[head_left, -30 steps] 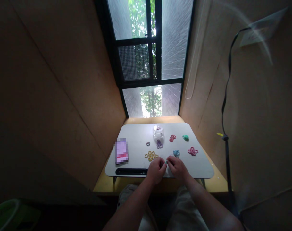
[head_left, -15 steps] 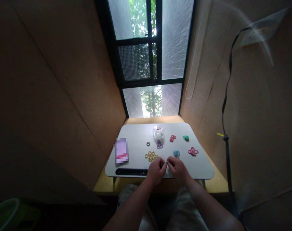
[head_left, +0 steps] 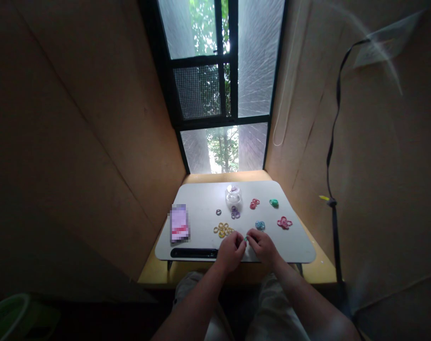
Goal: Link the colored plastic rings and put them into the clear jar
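Note:
My left hand and my right hand meet at the front of a white table, fingers pinched together. Between the fingertips is a small green piece, held by both; its shape is too small to tell. Yellow rings lie just beyond my left hand, and blue rings just beyond my right. Farther back are purple rings, a dark ring, red rings, a green cluster and pink rings.
A clear round container stands at the back middle. On the left lies a blurred purple packet, with a long black object along the front edge. A black cord hangs on the right. A window is ahead.
The green piece shows a little more between my fingertips. My hands have barely moved, and the objects on the table lie as before.

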Tool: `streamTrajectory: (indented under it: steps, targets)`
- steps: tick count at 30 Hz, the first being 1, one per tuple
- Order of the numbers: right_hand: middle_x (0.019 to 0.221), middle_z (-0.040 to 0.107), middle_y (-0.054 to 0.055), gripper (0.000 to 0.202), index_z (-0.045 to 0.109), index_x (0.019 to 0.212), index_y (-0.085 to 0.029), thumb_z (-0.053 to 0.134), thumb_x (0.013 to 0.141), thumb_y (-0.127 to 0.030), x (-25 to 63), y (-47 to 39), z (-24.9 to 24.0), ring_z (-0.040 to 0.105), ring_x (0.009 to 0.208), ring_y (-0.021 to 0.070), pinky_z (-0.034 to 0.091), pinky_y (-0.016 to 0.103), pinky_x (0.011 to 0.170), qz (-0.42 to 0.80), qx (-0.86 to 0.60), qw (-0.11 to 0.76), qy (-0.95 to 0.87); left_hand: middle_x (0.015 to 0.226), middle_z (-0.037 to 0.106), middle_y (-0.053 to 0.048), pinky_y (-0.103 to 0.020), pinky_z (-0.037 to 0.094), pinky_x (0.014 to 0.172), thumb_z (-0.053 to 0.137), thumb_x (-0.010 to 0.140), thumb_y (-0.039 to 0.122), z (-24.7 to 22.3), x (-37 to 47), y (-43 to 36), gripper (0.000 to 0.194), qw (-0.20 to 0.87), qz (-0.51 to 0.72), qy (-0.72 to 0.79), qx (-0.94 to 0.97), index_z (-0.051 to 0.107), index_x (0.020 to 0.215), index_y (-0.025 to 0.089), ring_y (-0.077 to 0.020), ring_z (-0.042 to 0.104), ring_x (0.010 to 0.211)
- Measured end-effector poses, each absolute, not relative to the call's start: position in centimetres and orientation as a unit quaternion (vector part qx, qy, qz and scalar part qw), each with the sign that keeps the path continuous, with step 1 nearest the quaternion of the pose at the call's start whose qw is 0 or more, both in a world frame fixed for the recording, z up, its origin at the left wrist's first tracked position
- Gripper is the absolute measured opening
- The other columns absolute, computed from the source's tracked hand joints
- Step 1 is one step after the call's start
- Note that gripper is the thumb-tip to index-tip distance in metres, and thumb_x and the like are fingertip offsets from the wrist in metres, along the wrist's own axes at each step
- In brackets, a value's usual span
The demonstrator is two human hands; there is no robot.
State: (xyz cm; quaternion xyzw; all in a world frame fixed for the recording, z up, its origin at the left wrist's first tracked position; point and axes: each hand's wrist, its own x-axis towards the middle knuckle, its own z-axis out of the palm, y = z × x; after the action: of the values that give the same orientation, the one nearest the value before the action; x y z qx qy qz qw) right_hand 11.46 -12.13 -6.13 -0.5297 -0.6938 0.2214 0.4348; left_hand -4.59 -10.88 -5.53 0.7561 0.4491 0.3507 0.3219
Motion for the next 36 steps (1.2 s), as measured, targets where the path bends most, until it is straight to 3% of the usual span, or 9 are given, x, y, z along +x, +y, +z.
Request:
streamTrajectory:
  steps: [36]
  targets:
    - [0.064,0.055,-0.001,0.018,0.056,0.067,-0.019,0.048,0.083,-0.022,11.51,-12.34,-6.11,0.049,0.063,0.0133,0.036,0.025,0.061,0.193,-0.533,0.420,-0.709,0.065,0.053,0.003,-0.024,0.032,0.059,0.053,0.082,0.030,-5.83,-4.48,-10.99,0.013,0.312,0.351,0.452,0.759,0.052,0.075,0.019,-0.0114,0.047,0.061]
